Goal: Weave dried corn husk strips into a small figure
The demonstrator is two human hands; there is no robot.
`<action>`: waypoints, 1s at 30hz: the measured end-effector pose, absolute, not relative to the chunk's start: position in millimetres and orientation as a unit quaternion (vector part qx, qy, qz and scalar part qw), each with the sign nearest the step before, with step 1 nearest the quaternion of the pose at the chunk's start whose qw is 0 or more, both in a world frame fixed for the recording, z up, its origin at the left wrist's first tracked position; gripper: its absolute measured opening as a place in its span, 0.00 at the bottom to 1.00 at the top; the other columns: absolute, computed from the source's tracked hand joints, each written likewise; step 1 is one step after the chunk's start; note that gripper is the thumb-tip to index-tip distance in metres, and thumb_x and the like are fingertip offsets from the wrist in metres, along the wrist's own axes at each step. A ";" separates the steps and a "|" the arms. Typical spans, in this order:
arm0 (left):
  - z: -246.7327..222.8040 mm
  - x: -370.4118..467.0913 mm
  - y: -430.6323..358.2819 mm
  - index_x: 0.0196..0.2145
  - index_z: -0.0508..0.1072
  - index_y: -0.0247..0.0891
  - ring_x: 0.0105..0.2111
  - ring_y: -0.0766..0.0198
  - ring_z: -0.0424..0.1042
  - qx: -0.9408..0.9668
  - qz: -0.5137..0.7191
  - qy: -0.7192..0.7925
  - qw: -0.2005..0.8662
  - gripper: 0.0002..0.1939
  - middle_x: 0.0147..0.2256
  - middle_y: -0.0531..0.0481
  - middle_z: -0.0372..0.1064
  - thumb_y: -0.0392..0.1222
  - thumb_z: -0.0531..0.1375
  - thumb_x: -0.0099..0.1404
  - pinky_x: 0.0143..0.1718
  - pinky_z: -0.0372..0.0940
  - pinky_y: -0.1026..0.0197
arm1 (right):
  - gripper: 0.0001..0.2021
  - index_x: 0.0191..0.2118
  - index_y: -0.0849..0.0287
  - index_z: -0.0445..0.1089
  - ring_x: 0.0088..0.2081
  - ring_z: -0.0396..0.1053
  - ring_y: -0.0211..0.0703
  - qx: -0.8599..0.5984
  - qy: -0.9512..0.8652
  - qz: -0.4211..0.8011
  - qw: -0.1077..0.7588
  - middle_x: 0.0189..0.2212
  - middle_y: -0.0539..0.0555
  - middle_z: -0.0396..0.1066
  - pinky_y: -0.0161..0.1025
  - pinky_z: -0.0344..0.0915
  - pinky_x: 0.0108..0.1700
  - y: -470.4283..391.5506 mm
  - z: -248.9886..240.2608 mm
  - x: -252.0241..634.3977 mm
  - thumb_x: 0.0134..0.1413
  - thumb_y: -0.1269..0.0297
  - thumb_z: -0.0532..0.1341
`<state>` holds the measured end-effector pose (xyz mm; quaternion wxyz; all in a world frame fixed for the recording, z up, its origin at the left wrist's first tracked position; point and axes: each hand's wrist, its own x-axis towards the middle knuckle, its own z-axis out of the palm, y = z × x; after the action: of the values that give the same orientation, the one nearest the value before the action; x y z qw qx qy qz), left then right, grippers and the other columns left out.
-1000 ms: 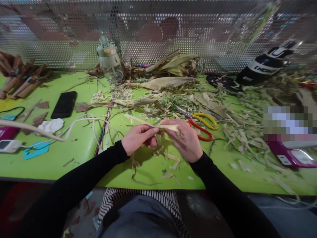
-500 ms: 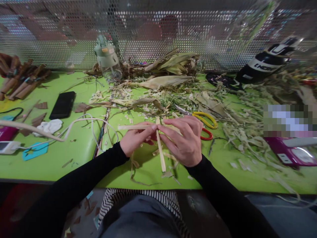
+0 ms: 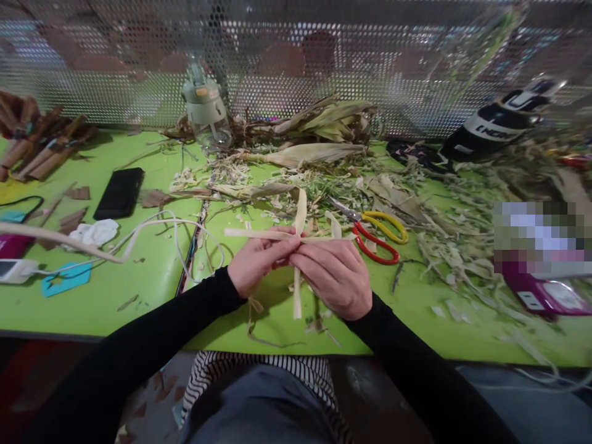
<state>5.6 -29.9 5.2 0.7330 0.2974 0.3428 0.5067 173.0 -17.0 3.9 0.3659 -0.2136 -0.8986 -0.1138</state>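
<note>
Pale strips of corn husk cross between my hands in the middle of the view. One husk strip (image 3: 252, 234) sticks out to the left, and another husk strip (image 3: 297, 296) hangs down below the crossing, with its upper end pointing to the far side. My left hand (image 3: 259, 256) pinches the strips at the crossing, thumb on top. Close against it, my right hand (image 3: 335, 274) holds the same crossing with its fingers closed. Scissors (image 3: 377, 243) with one red and one yellow handle lie just right of my right hand. The fingers partly hide the crossing.
Dry corn husks (image 3: 319, 154) and shreds (image 3: 444, 246) litter the green table (image 3: 152, 290). A clear bottle (image 3: 206, 111) and a dark bottle (image 3: 490, 129) stand by the perforated screen (image 3: 277, 61). To the left lie a phone (image 3: 119, 193), white cables (image 3: 139, 228) and brown bundles (image 3: 41, 142).
The right fingers have lowered and closed at the crossing. The upright strip's far end now shows above my hands, and a strip shows to the right. The red scissor handle is more exposed.
</note>
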 end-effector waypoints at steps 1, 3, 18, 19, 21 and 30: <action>4.7 5.0 -29.6 0.36 0.73 0.34 0.31 0.72 0.70 0.303 0.510 0.342 0.729 0.16 0.31 0.53 0.73 0.43 0.68 0.51 0.37 0.64 0.66 | 0.15 0.47 0.50 0.72 0.45 0.70 0.42 -0.208 -0.899 -0.105 0.372 0.40 0.50 0.77 0.41 0.65 0.43 -17.0 3.9 173.8 0.57 0.72 0.59; 4.3 3.9 -29.1 0.36 0.72 0.34 0.34 0.69 0.72 0.318 0.517 0.352 0.713 0.15 0.33 0.51 0.74 0.41 0.68 0.52 0.41 0.65 0.63 | 0.16 0.49 0.50 0.71 0.44 0.70 0.42 -0.202 -0.899 -0.098 0.376 0.40 0.50 0.77 0.40 0.65 0.42 -17.1 4.7 175.4 0.57 0.73 0.59; 13.7 -0.6 -28.6 0.40 0.66 0.33 0.28 0.69 0.71 0.454 0.453 0.400 0.655 0.11 0.27 0.54 0.70 0.36 0.61 0.59 0.35 0.67 0.63 | 0.06 0.38 0.58 0.66 0.33 0.68 0.43 -0.371 -0.855 0.005 0.362 0.31 0.53 0.72 0.40 0.63 0.36 -9.0 3.5 173.1 0.61 0.62 0.56; 13.1 0.2 -29.4 0.39 0.65 0.33 0.26 0.70 0.70 0.465 0.440 0.403 0.655 0.10 0.25 0.55 0.69 0.36 0.61 0.60 0.32 0.66 0.64 | 0.05 0.36 0.58 0.66 0.30 0.67 0.41 -0.370 -0.854 0.031 0.364 0.29 0.53 0.71 0.38 0.62 0.33 -9.6 3.4 173.4 0.61 0.63 0.56; 11.5 1.4 -31.9 0.39 0.64 0.34 0.23 0.72 0.67 0.477 0.426 0.406 0.653 0.10 0.24 0.56 0.67 0.38 0.60 0.61 0.27 0.64 0.67 | 0.05 0.33 0.57 0.64 0.28 0.65 0.39 -0.366 -0.850 0.068 0.373 0.27 0.51 0.69 0.36 0.61 0.30 -12.5 5.2 173.8 0.62 0.65 0.55; 13.7 0.1 -38.4 0.38 0.65 0.34 0.23 0.73 0.65 0.493 0.453 0.382 0.637 0.06 0.26 0.54 0.67 0.39 0.56 0.65 0.25 0.63 0.69 | 0.07 0.31 0.57 0.63 0.23 0.63 0.34 -0.369 -0.839 0.129 0.379 0.24 0.48 0.67 0.33 0.57 0.24 -21.3 15.1 177.0 0.62 0.67 0.54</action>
<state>0.1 -38.4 13.7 0.6373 0.4929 0.3821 0.4527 177.0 -21.3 15.1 0.3789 -0.3685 -0.8391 0.1286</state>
